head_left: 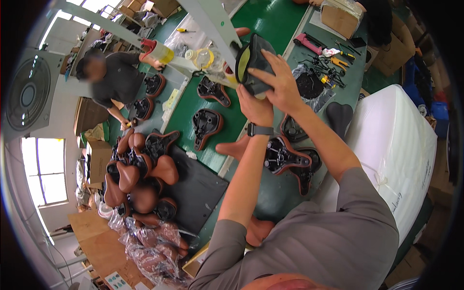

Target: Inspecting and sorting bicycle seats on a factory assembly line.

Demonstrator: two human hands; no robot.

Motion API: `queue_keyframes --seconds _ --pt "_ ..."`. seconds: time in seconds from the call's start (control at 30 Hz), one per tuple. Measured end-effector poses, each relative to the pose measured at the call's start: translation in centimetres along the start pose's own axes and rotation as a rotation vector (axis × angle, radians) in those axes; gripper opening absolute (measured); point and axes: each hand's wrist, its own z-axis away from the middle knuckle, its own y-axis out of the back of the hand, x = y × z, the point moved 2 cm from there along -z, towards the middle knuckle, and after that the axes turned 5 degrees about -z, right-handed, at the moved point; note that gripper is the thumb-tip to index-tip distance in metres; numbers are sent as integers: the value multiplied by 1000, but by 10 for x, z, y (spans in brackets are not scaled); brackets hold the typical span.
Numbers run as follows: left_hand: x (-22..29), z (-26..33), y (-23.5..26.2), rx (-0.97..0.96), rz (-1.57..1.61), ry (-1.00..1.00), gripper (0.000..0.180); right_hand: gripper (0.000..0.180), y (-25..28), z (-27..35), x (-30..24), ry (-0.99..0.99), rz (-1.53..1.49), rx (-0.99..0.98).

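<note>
Both hands are raised beside a pale metal post (212, 29), holding a dark grey, cap-like fabric item (263, 46) with a yellow-green patch in its opening. My left hand (256, 106), with a dark watch at the wrist, grips the item's lower edge. My right hand (282, 82) presses its fingers along the item's side; the thumb is partly hidden. Below my forearms, brown bicycle saddles (285, 154) lie with their black undersides up. Two more, a farther saddle (212, 91) and a nearer saddle (205, 126), sit on the green surface.
A heap of brown saddles (128, 176) is at the left, with plastic-wrapped saddles (154, 251) nearer. Across the bench a person (116, 77) handles something. Tools, including yellow-handled pliers (339, 63), lie at the far right. A large white wrapped bundle (394, 140) stands at my right.
</note>
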Motion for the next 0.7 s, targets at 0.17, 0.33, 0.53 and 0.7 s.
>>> queue_keyframes --seconds 0.17,0.33,0.53,0.7 --pt "-22 99 82 -278 292 -11 69 48 44 30 30 -651 -1086 279" --pt "-143 328 216 -420 116 484 48 46 81 106 -10 -1012 -1803 585" --pt "-225 543 344 -386 -216 827 44 53 60 219 -85 -1485 -1626 448" --pt "-222 593 350 40 -144 1064 74 57 22 297 -159 -1744 -1392 135"
